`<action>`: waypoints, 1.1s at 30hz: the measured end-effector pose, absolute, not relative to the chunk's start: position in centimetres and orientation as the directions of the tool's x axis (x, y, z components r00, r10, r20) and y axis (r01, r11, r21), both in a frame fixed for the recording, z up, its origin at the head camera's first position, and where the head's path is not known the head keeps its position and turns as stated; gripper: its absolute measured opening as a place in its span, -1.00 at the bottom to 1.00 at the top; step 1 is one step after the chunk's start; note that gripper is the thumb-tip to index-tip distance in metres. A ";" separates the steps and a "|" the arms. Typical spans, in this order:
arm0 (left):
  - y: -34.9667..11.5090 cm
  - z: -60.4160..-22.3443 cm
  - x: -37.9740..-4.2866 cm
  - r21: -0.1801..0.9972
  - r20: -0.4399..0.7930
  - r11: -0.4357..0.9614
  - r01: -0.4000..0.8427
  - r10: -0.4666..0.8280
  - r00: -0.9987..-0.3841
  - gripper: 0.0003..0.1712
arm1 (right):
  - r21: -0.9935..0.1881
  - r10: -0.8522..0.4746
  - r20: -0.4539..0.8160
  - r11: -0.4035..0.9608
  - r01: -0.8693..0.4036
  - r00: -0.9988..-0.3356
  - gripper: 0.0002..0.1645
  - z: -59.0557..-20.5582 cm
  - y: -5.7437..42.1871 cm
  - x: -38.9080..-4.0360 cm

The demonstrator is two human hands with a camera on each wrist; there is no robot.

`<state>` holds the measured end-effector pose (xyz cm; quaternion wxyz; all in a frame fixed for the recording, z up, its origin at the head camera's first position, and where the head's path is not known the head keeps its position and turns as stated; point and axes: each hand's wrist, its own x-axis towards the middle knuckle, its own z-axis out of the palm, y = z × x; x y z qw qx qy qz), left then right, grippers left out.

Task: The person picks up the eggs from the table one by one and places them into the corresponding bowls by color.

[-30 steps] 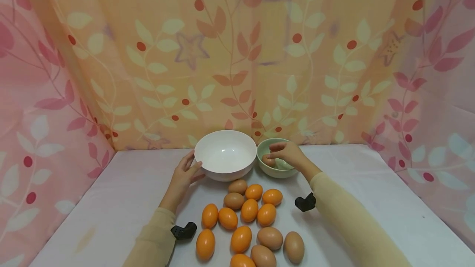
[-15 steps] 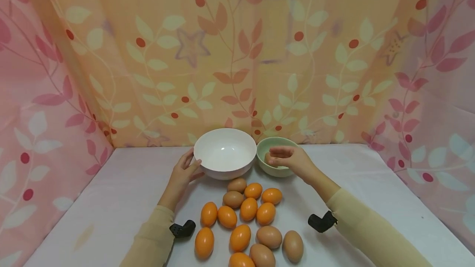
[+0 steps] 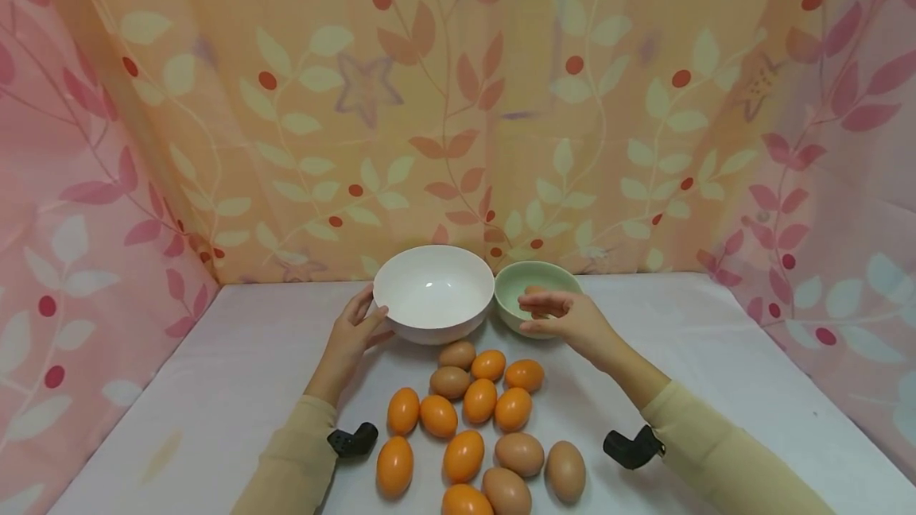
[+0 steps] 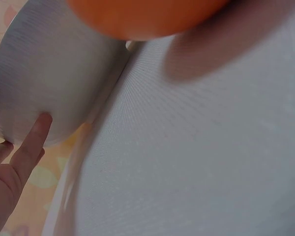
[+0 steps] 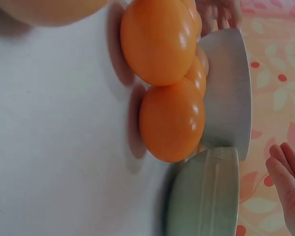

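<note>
At the left side of the white bowl (image 3: 436, 292), my left hand (image 3: 351, 340) rests its spread fingertips on the outer wall, thumb near the rim. In the left wrist view a straight finger (image 4: 37, 135) touches that wall. My right hand (image 3: 572, 324) hovers at the near right rim of the small green bowl (image 3: 504, 304), fingers loosely bent and apart. A brown egg (image 3: 535, 290) lies inside the green bowl, mostly hidden behind these fingers. From the right wrist the right hand (image 5: 290, 182) shows nothing in its grasp, beyond the green bowl's rim (image 5: 236, 196).
Several orange eggs (image 3: 438, 417) and several brown eggs (image 3: 519, 454) lie loose on the white tablecloth (image 3: 236, 388) in front of the bowls. One orange egg (image 5: 172, 120) is close to the green bowl. A patterned curtain (image 3: 444, 102) closes the back and sides.
My right hand has drawn slightly back toward me and its fingers have come away from the brown egg, which now sits farther back in the green bowl. The left hand stays at the white bowl.
</note>
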<state>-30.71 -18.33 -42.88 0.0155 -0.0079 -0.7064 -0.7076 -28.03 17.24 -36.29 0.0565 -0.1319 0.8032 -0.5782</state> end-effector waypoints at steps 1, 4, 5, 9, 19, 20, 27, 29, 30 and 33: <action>-18.3 -42.9 -30.7 0.999 0.036 -0.006 0.036 -0.011 -0.999 -0.23 | -0.946 -0.282 0.060 0.290 -0.145 -0.957 -0.33 -36.3 17.2 -27.9; -18.2 -42.9 -30.7 0.999 0.040 -0.019 0.040 -0.003 -0.999 -0.23 | -0.954 -0.297 0.062 0.264 -0.145 -0.953 -0.34 -36.6 17.4 -27.5; -18.2 -43.0 -30.7 0.999 0.040 -0.023 0.040 -0.002 -0.999 -0.23 | -0.954 -0.301 0.064 0.260 -0.146 -0.951 -0.36 -36.7 17.5 -27.4; -18.1 -43.0 -30.7 0.999 0.034 -0.019 0.034 -0.002 -0.999 -0.24 | -0.950 -0.307 0.054 0.277 -0.143 -0.950 -0.41 -37.1 17.9 -26.9; -18.2 -42.9 -30.6 0.999 0.033 -0.013 0.033 -0.006 -0.999 -0.25 | -0.942 -0.325 0.001 0.316 -0.110 -0.946 -0.36 -38.1 18.5 -26.3; -18.3 -42.9 -30.5 0.999 0.032 -0.013 0.032 -0.007 -0.999 -0.25 | -0.943 -0.324 -0.007 0.317 -0.102 -0.946 -0.36 -38.2 18.5 -26.2; -18.3 -42.8 -30.6 0.999 0.030 -0.014 0.030 -0.004 -1.000 -0.26 | -0.933 -0.332 -0.014 0.344 -0.108 -0.943 -0.31 -38.7 18.9 -25.8; -18.3 -42.7 -30.6 0.999 0.029 -0.017 0.029 -0.004 -1.000 -0.25 | -0.930 -0.332 -0.014 0.351 -0.110 -0.943 -0.31 -38.9 18.9 -25.7; -18.3 -42.7 -30.6 0.999 0.029 -0.020 0.029 -0.004 -1.000 -0.26 | -0.929 -0.334 -0.015 0.353 -0.110 -0.943 -0.31 -39.0 19.0 -25.7; -18.3 -42.7 -30.6 0.999 0.029 -0.024 0.029 -0.005 -1.000 -0.26 | -0.929 -0.341 -0.015 0.353 -0.113 -0.940 -0.34 -39.3 19.1 -25.5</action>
